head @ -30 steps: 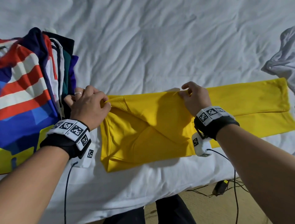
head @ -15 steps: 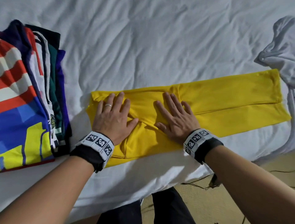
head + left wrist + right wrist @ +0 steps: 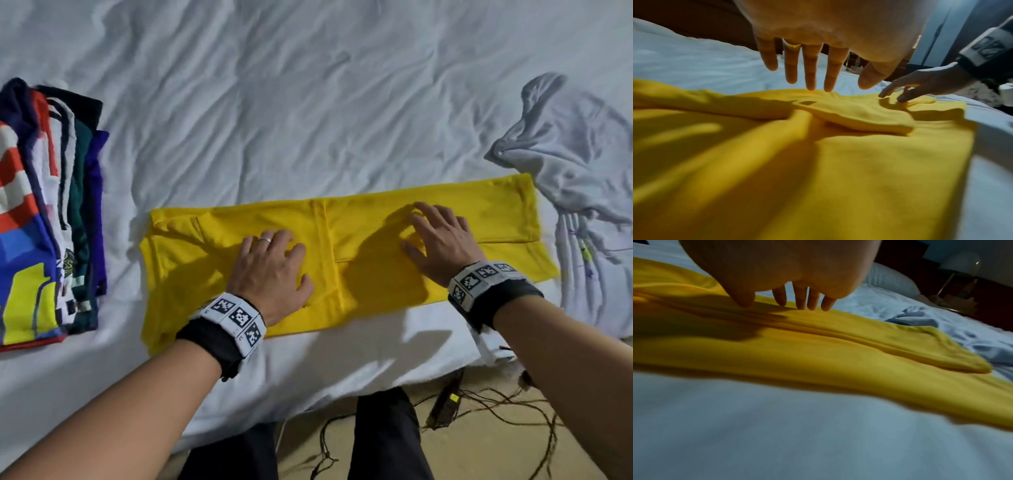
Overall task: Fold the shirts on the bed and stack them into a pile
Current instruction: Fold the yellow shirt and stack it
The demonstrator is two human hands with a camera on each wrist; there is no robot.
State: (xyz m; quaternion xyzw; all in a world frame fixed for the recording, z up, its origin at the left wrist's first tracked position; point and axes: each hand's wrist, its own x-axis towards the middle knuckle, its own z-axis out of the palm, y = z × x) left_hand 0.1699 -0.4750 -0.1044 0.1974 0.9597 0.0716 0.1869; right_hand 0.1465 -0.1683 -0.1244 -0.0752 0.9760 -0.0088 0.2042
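A yellow shirt lies folded into a long strip across the white bed, near its front edge. My left hand is spread just above the strip's middle, fingers straight, middle fingertips touching the cloth in the left wrist view. My right hand hovers over the strip's right half, fingers loosely bent, tips brushing the yellow shirt. Neither hand grips anything. A pile of folded shirts, striped and multicoloured on top, sits at the left. A crumpled white shirt lies at the right.
The bed's front edge runs just below my wrists; my dark trouser legs stand against it. Cables and a small black device lie on the tan floor. A pillow and a lamp sit beyond the bed.
A second ago both hands pinched the yellow shirt's folded part; they laid it flat and pressed it. Now both hands have slid to the right and lifted slightly, the right hand farther along.
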